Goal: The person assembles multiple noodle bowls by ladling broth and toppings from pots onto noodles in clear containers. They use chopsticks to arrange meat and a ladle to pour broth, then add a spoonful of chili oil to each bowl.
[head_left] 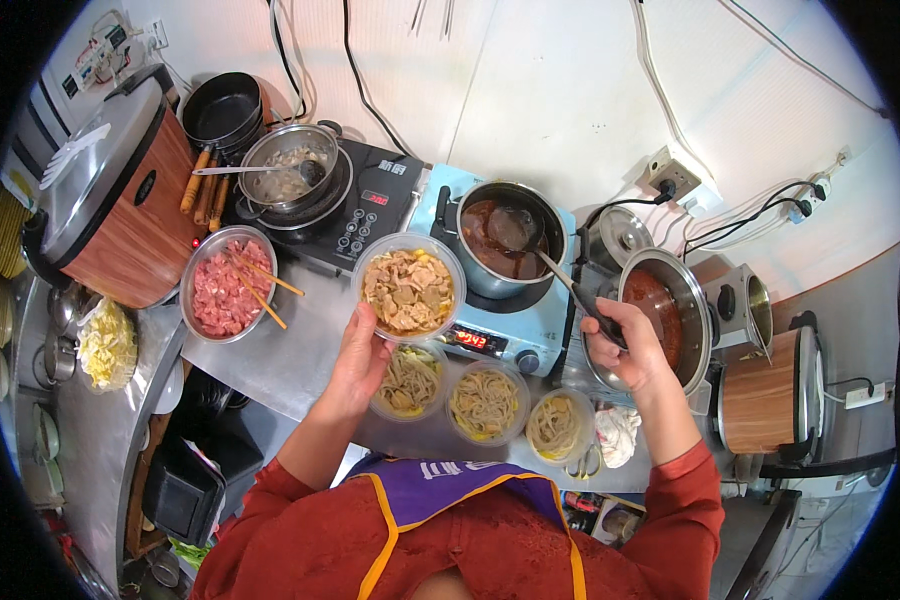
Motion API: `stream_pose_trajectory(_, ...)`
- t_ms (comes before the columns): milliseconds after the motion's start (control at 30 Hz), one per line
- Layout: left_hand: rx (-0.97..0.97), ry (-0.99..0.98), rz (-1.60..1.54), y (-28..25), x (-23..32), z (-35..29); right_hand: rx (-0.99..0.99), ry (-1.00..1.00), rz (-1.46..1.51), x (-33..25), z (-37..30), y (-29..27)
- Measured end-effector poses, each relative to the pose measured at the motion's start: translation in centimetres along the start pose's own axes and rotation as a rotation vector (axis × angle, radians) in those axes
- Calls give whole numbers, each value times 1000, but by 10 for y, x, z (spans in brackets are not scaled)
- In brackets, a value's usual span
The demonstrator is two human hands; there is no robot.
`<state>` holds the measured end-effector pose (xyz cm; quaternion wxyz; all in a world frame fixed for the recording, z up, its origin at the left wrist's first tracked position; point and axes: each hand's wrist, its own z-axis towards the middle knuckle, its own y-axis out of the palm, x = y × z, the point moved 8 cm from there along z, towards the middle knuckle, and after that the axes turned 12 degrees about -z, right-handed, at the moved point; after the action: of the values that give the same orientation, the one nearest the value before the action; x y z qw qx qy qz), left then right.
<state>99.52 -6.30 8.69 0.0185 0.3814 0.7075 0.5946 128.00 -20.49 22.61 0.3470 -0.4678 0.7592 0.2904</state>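
Observation:
My left hand [363,350] grips the side of a round clear plastic bowl [457,290] filled with cooked meat slices [405,285], raised beside the blue induction cooker [460,205]. A ladle [560,272] is in my right hand [632,345], fingers closed round its black handle. Its round head rests in the dark reddish-brown broth of a steel pot [505,288] standing on that cooker. Just below the raised bowl, three plastic bowls of noodles [410,382] stand in a row along the counter's near edge. A pot of red sauce [705,330] sits under and behind my right hand.
At left, a steel bowl of raw meat [228,285] has chopsticks [270,275] across it. Behind it, a strainer-like pan with a spoon [280,180] stands on a black induction cooker [375,200]. Wood-grain cookers [120,220] flank both sides. A white cloth [618,437] lies near scissors [585,463].

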Motion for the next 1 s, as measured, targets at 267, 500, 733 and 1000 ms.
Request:
stream_pose_trajectory(267,-59,-9,-36,2,-4,2,-174,-10,163,-13,-35,23)
stream_pose_trajectory(500,-68,-41,-37,8,-9,-1,-263,28,147,-8,-72,58)
stream_pose_trajectory(733,-51,-21,-12,12,-4,-9,-120,-42,-244,7,-82,75)
stream_pose_trajectory(1000,-15,10,-8,2,-1,-9,63,-698,-1135,-9,-109,102)
